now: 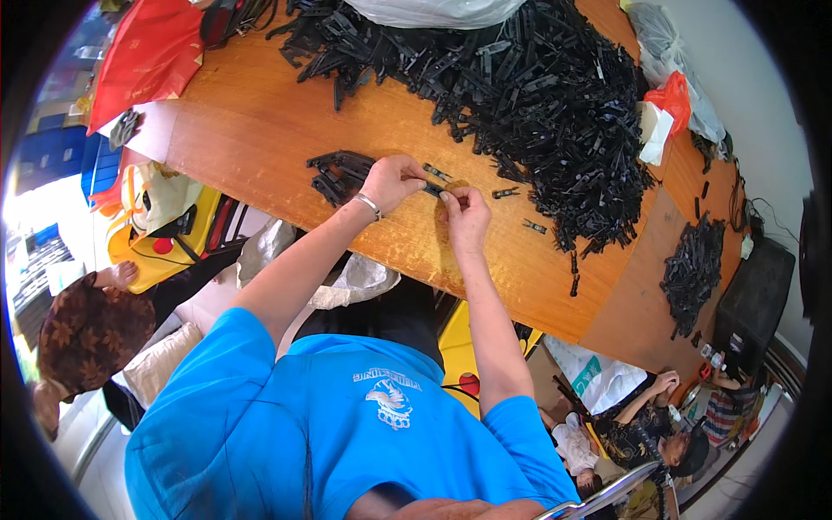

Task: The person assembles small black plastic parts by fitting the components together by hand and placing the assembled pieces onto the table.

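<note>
Over the wooden table, my left hand (394, 184) and my right hand (465, 213) meet at their fingertips. Between them they pinch a small black plastic clip (432, 188), partly covered by the fingers. Just beyond lies a loose clip (436, 172), and another clip (504, 192) rests to the right of my hands. A third one (535, 226) is farther right. Left of my left wrist, a small stack of black clips (336, 176) lies near the table edge, partly hidden by that hand.
A large heap of black clips (555, 113) covers the far right of the wooden table (251, 130). A smaller pile (693, 273) lies farther right. A red bag (147, 61) is at the far left, a white bag (438, 7) atop the heap. Other people sit at both sides.
</note>
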A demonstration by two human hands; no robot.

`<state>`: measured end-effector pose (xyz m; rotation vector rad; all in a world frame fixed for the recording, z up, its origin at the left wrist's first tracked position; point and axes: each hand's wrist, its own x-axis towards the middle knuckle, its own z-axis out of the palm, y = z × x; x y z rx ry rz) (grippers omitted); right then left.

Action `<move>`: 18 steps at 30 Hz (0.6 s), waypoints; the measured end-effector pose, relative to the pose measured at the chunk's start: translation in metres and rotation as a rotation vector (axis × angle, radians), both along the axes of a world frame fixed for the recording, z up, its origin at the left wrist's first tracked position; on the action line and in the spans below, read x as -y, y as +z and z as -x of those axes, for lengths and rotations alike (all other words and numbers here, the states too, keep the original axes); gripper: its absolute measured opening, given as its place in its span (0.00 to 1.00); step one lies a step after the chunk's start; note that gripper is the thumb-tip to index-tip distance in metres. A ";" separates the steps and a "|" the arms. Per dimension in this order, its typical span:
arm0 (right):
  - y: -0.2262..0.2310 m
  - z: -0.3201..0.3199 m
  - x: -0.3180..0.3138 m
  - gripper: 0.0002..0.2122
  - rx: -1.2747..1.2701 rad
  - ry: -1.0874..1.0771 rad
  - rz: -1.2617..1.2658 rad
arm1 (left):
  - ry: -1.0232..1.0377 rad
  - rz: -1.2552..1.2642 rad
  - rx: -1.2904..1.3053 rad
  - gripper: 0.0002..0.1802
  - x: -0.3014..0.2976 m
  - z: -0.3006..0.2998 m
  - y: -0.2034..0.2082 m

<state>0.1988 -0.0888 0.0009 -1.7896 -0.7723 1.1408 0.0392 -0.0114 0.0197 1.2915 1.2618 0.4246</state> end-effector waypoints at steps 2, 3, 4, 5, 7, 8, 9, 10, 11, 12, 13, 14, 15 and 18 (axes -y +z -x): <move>-0.001 -0.003 -0.002 0.08 0.033 -0.023 0.009 | 0.002 -0.047 -0.071 0.09 0.000 -0.007 0.003; -0.005 -0.005 -0.004 0.08 0.037 -0.029 0.013 | -0.004 -0.043 -0.068 0.09 -0.001 -0.009 0.000; -0.009 -0.006 -0.006 0.08 0.099 -0.021 -0.014 | 0.002 -0.085 -0.079 0.10 -0.002 -0.011 -0.003; -0.009 -0.005 -0.010 0.08 0.158 -0.007 -0.042 | 0.015 -0.129 -0.094 0.10 -0.004 -0.011 -0.005; -0.007 -0.003 -0.014 0.08 0.138 0.001 -0.048 | 0.018 -0.185 -0.117 0.11 -0.006 -0.010 -0.007; -0.006 -0.003 -0.016 0.08 0.120 0.009 -0.056 | 0.020 -0.245 -0.138 0.11 -0.008 -0.011 -0.008; -0.007 -0.003 -0.018 0.08 0.121 0.007 -0.055 | 0.019 -0.243 -0.137 0.11 -0.009 -0.012 -0.008; -0.007 -0.003 -0.020 0.09 0.164 0.021 -0.042 | 0.027 -0.261 -0.154 0.11 -0.010 -0.013 -0.008; -0.009 -0.003 -0.021 0.09 0.205 0.035 -0.028 | 0.035 -0.277 -0.173 0.11 -0.010 -0.014 -0.008; -0.012 -0.005 -0.022 0.09 0.206 0.033 -0.024 | 0.033 -0.274 -0.172 0.11 -0.011 -0.015 -0.007; -0.014 -0.006 -0.023 0.10 0.274 0.066 -0.023 | 0.024 -0.289 -0.189 0.11 -0.011 -0.016 -0.007; -0.012 -0.006 -0.025 0.10 0.340 0.103 -0.022 | 0.019 -0.304 -0.209 0.11 -0.011 -0.015 -0.008; -0.010 -0.007 -0.026 0.10 0.338 0.106 -0.019 | 0.021 -0.300 -0.211 0.11 -0.012 -0.014 -0.010; 0.001 -0.012 -0.031 0.10 0.676 0.248 -0.144 | -0.027 -0.338 -0.184 0.11 -0.016 -0.008 -0.011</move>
